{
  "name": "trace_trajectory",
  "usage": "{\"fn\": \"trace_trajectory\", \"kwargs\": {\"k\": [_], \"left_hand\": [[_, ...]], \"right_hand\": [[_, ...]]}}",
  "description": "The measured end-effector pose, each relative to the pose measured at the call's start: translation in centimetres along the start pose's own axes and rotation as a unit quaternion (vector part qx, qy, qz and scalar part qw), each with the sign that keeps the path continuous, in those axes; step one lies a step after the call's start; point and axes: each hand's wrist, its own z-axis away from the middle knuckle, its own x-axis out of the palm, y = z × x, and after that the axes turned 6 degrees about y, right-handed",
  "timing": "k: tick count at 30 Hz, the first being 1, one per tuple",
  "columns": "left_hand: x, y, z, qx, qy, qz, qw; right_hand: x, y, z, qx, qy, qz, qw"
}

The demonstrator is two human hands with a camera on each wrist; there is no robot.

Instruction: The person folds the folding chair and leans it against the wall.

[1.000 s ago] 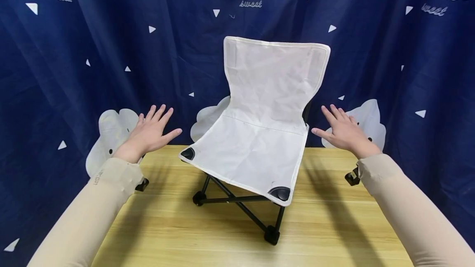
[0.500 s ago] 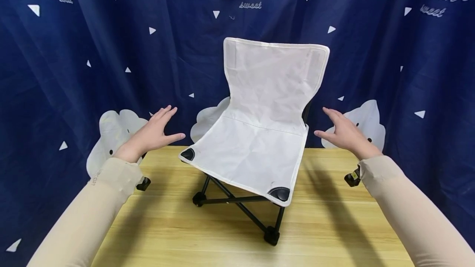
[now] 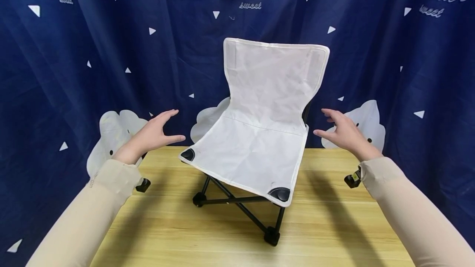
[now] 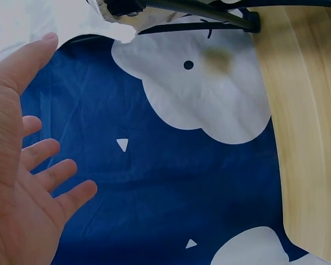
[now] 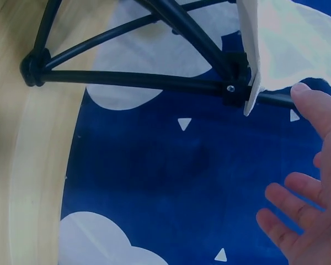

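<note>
A white fabric folding chair [image 3: 259,135] with a crossed black frame stands unfolded on the wooden table, angled toward the front right. To the left of its seat, my left hand [image 3: 148,137] hovers with the fingers extended and the thumb spread apart. My right hand [image 3: 345,133] floats on the opposite side, near the backrest, its fingers slightly bent and the thumb pointing inward. Neither hand holds anything. In the left wrist view the left hand [image 4: 22,165] shows loosely spread fingers; the right wrist view has the right hand [image 5: 314,193] beside the chair's black tubing [image 5: 138,80].
The wooden tabletop [image 3: 167,226] carries the chair's black feet. A dark blue curtain [image 3: 148,73] printed with white clouds and triangles hangs right behind the table's back edge. Small black camera mounts sit at both wrists.
Both hands have turned from palms facing down and fingers fanned to palms facing more inward, with the fingers drawn together. The chair has not moved.
</note>
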Motion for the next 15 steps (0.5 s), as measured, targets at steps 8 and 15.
{"fn": "trace_trajectory", "kwargs": {"k": [8, 15], "left_hand": [[0.28, 0.06, 0.24, 0.018, 0.001, 0.022, 0.9996], [0.19, 0.81, 0.54, 0.04, 0.001, 0.049, 0.998]], "right_hand": [[0.14, -0.5, 0.53, -0.029, 0.029, -0.022, 0.9989], [0.1, -0.97, 0.84, -0.045, 0.038, -0.025, 0.998]]}}
